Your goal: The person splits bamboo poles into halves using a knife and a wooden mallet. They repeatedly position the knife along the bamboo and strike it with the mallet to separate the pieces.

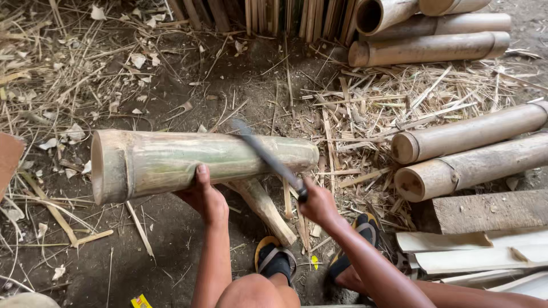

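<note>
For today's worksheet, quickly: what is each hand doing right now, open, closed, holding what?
Left hand: gripping the greenish bamboo section from below, thumb up against it.
Right hand: closed on the handle of the long blade, which lies across the bamboo.

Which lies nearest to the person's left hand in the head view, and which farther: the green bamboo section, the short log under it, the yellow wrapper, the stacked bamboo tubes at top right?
1. Green bamboo section: gripped by the left hand.
2. Short log: just right, under the section.
3. Yellow wrapper: on the ground, bottom edge.
4. Stacked bamboo tubes: far top right.
</note>
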